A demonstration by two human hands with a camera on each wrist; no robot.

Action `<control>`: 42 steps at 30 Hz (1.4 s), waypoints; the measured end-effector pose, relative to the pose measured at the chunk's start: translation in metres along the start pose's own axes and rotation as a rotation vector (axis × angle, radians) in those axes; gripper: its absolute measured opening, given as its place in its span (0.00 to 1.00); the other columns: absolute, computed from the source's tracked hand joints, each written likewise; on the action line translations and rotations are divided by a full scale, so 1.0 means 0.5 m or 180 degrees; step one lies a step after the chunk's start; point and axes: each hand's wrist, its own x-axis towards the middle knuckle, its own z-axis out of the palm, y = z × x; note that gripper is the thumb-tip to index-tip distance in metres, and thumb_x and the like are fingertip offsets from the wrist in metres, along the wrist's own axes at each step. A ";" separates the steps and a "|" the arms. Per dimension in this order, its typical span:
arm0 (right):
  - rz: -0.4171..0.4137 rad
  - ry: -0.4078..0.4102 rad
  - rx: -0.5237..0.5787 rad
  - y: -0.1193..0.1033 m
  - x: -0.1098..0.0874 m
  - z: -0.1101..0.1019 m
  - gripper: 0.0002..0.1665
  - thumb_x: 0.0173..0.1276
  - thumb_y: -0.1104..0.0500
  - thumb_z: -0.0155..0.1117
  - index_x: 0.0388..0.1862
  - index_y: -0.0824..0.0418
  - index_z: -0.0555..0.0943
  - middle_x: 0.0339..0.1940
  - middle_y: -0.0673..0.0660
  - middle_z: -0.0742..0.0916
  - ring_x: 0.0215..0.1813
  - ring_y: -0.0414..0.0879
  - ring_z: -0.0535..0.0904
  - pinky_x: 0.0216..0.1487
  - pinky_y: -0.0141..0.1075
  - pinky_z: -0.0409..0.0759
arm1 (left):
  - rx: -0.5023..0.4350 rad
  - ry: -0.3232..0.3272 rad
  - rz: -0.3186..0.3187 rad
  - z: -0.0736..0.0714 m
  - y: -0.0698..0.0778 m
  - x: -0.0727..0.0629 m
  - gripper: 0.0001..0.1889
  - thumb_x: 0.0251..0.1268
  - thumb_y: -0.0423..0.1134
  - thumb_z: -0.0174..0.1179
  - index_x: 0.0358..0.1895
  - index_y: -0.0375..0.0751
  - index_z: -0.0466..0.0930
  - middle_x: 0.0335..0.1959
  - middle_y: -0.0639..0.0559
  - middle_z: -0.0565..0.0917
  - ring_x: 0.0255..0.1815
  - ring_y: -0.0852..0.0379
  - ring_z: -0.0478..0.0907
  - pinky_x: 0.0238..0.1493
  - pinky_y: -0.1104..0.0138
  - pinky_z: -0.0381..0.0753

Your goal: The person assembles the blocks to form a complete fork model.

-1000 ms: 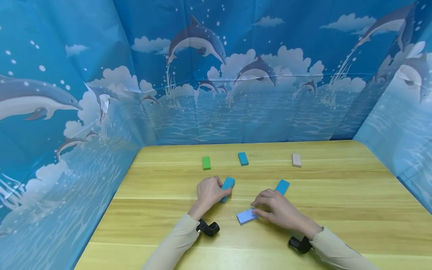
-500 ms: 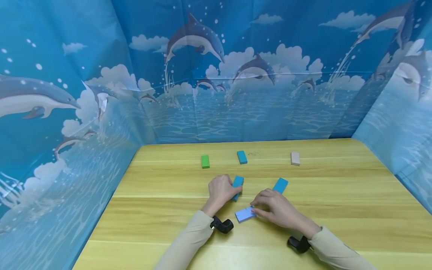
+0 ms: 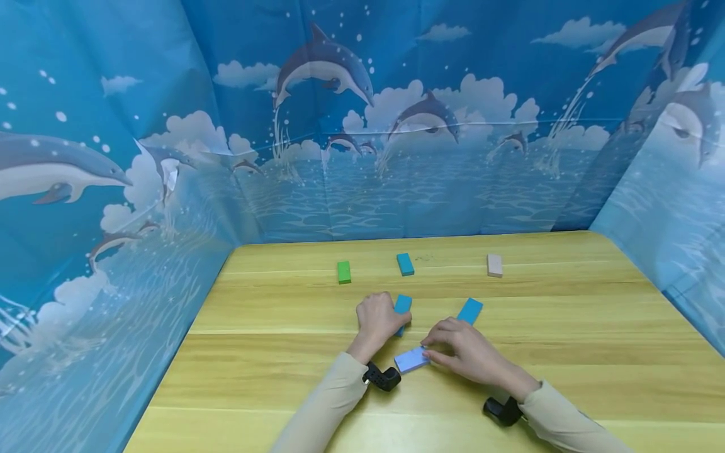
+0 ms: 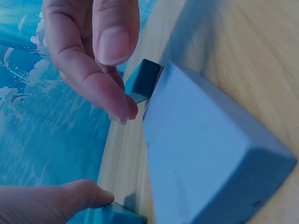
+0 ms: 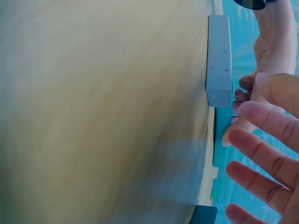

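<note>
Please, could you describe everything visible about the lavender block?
The lavender block is rectangular, with crisp edges and dark specks; it looks matte, perhaps painted wood. It lies flat and slanted on the near part of the table. In the head view, the right hand partly hides its right end; contact is unclear.

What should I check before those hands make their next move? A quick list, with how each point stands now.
1. Left hand grips a blue block: ok.
2. Right hand grips the lavender block: not ok; its fingers look open.
3. Gap between those two blocks: ok, visible from the head view.
4. Gripped block touches the table: cannot tell.
5. Green block and beige block apart from both hands: ok.
</note>
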 end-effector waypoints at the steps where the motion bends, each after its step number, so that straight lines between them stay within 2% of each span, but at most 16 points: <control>1: 0.0001 0.0004 0.0006 0.000 0.000 0.001 0.09 0.61 0.51 0.70 0.39 0.51 0.86 0.38 0.42 0.83 0.45 0.40 0.77 0.46 0.44 0.75 | -0.0009 -0.0004 -0.0003 0.002 -0.001 0.000 0.29 0.46 0.59 0.66 0.08 0.50 0.59 0.06 0.61 0.55 0.09 0.64 0.54 0.11 0.70 0.52; 5: 0.0017 0.0008 -0.0004 0.001 0.000 0.001 0.09 0.61 0.51 0.70 0.39 0.51 0.86 0.39 0.43 0.83 0.45 0.41 0.76 0.46 0.45 0.75 | -0.0181 -0.0068 -0.0041 0.003 -0.003 -0.001 0.29 0.47 0.61 0.67 0.09 0.49 0.62 0.06 0.61 0.56 0.10 0.64 0.54 0.11 0.71 0.52; 11: 0.0055 0.0010 -0.0023 0.003 0.002 -0.001 0.09 0.60 0.52 0.70 0.39 0.52 0.86 0.39 0.42 0.83 0.45 0.41 0.76 0.46 0.45 0.75 | -0.0587 -0.0181 -0.0194 -0.004 -0.010 -0.006 0.23 0.45 0.65 0.68 0.19 0.50 0.75 0.15 0.61 0.70 0.16 0.63 0.66 0.17 0.70 0.62; 15: 0.0082 0.0005 -0.0033 0.004 0.003 -0.003 0.09 0.61 0.52 0.70 0.39 0.52 0.87 0.39 0.42 0.83 0.45 0.41 0.77 0.46 0.44 0.75 | -0.0751 -0.0173 -0.0223 -0.003 -0.017 -0.005 0.21 0.44 0.64 0.69 0.22 0.51 0.78 0.19 0.61 0.75 0.19 0.62 0.70 0.19 0.69 0.65; 20: 0.0099 -0.0007 -0.0043 0.005 0.003 -0.003 0.09 0.61 0.52 0.70 0.40 0.53 0.87 0.39 0.43 0.83 0.45 0.41 0.77 0.46 0.45 0.75 | -0.0909 -0.0207 -0.0230 -0.002 -0.022 -0.005 0.18 0.46 0.61 0.70 0.23 0.51 0.80 0.21 0.62 0.77 0.19 0.64 0.70 0.20 0.70 0.66; 26: 0.0132 -0.0007 -0.0030 0.008 0.004 -0.002 0.09 0.61 0.53 0.70 0.39 0.52 0.87 0.39 0.43 0.83 0.46 0.41 0.77 0.46 0.44 0.75 | -0.1132 -0.0358 -0.0281 -0.001 -0.026 -0.006 0.15 0.47 0.58 0.71 0.24 0.53 0.83 0.21 0.64 0.78 0.19 0.65 0.69 0.21 0.70 0.66; 34: 0.0190 -0.0025 -0.0038 0.014 0.004 -0.002 0.09 0.61 0.53 0.70 0.40 0.52 0.87 0.40 0.43 0.83 0.46 0.41 0.76 0.47 0.44 0.76 | -0.1472 -0.0630 -0.0356 -0.001 -0.037 -0.004 0.13 0.49 0.56 0.71 0.26 0.54 0.83 0.14 0.66 0.77 0.15 0.65 0.72 0.20 0.69 0.66; 42: 0.0183 0.0044 -0.0017 0.028 0.005 -0.006 0.08 0.62 0.54 0.69 0.40 0.53 0.87 0.39 0.43 0.83 0.44 0.40 0.77 0.44 0.42 0.77 | -0.1724 -0.0671 -0.0255 0.001 -0.047 -0.004 0.13 0.50 0.55 0.71 0.30 0.52 0.83 0.18 0.65 0.78 0.17 0.65 0.73 0.22 0.69 0.67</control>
